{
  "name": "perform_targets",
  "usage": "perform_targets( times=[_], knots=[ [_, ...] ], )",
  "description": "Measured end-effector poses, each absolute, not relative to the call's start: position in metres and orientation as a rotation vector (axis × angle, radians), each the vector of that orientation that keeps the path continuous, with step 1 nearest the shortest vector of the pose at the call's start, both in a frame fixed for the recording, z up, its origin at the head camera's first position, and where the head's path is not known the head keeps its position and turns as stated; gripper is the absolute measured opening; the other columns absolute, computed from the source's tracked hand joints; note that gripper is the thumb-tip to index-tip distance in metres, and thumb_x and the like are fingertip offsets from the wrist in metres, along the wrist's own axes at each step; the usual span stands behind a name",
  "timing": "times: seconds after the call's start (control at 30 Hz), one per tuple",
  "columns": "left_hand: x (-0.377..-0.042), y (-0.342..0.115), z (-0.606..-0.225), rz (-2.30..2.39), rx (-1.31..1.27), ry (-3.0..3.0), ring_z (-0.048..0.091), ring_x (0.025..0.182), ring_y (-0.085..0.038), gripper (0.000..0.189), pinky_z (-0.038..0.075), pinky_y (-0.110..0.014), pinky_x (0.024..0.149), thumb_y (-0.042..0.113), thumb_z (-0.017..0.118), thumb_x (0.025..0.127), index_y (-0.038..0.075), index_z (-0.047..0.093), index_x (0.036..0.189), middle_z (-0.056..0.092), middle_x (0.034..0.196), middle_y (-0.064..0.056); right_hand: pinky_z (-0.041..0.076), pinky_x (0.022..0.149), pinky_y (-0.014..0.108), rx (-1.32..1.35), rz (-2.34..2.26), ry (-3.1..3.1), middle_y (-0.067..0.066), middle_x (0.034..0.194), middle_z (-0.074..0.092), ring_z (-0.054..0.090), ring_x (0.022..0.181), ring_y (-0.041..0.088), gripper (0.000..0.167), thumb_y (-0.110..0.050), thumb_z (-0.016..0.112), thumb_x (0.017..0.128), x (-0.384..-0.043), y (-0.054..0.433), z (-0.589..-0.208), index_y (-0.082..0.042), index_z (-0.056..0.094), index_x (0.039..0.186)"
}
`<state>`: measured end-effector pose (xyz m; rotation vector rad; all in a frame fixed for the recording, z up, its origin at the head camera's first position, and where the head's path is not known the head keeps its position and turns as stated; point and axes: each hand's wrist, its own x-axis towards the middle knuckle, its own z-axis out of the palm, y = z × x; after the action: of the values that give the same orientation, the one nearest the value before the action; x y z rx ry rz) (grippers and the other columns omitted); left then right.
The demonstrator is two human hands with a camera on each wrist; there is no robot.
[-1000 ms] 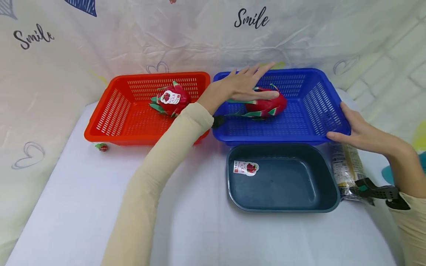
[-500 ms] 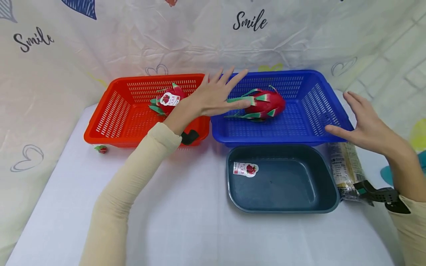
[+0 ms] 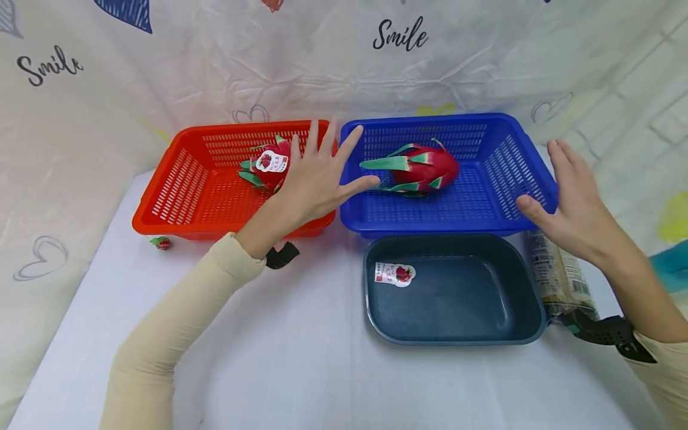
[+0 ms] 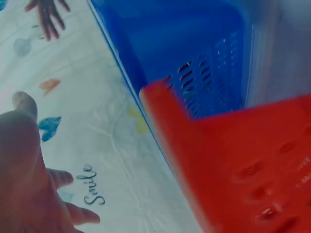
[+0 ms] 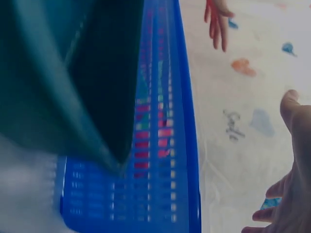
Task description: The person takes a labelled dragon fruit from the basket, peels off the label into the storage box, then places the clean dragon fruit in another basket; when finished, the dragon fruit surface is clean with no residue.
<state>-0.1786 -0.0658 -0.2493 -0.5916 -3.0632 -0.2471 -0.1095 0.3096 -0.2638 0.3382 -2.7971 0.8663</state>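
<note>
My left hand (image 3: 314, 182), fingers spread, hovers over the right side of the red basket (image 3: 161, 227) and holds nothing. Partly behind it in that basket lies a dragon fruit (image 3: 269, 179) with a white label. A second dragon fruit (image 3: 430, 170), long green scales pointing left, lies in the blue basket (image 3: 484, 191). My right hand (image 3: 583, 209) is beside the blue basket's right end, thumb apart from straight fingers, gripping nothing; whether it touches the rim cannot be told. The right wrist view also shows this hand (image 5: 294, 165) free of any object.
In front of the blue basket stands a dark grey-green tub (image 3: 446, 304) with a fruit sticker (image 3: 395, 274) inside. A filled plastic packet (image 3: 561, 275) lies at the tub's right. A tiny red-and-green object (image 3: 161, 242) sits before the red basket. A patterned sheet hangs behind.
My left hand has moved left and nearer, from above the blue basket's dragon fruit to the red basket. My right hand has let go of the blue basket's right rim.
</note>
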Motion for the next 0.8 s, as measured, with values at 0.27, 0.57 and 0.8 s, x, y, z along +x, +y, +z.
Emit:
perform_targets(
  times=[0.27,0.57,0.8],
  knots=[
    [-0.153,-0.105,-0.263,-0.339,-0.436,-3.061,-0.005,0.151,-0.040,0.092,-0.001,-0.067,0.117,0.081,0.035,0.083,0.038,-0.004,0.155,-0.003,0.165,-0.010,0.001,0.109,0.076,0.439,0.907,-2.825,0.020,0.163,0.003,0.004,0.148,0.047,0.085,-0.037,0.056,0.093,-0.105,0.285,-0.260,-0.013,0.006,0.157],
    [-0.140,-0.160,-0.277,-0.463,-0.343,-3.074,-0.003,0.151,-0.042,0.093,0.000,-0.070,0.115,0.080,0.034,0.084,0.032,0.001,0.156,0.001,0.165,-0.011,0.005,0.108,0.077,0.484,0.927,-2.878,0.016,0.164,0.005,0.005,0.150,0.042,0.086,-0.038,0.059,0.091,-0.107,0.258,-0.246,-0.016,0.008,0.157],
    [-0.137,-0.202,-0.278,-0.595,-0.500,-2.948,0.002,0.153,-0.035,0.090,-0.002,-0.066,0.117,0.074,0.045,0.086,0.030,0.012,0.157,0.008,0.165,-0.005,0.012,0.109,0.076,0.505,0.995,-2.871,0.014,0.164,0.011,0.011,0.150,0.039,0.088,-0.039,0.063,0.089,-0.111,0.230,-0.233,-0.019,0.011,0.157]
  ],
)
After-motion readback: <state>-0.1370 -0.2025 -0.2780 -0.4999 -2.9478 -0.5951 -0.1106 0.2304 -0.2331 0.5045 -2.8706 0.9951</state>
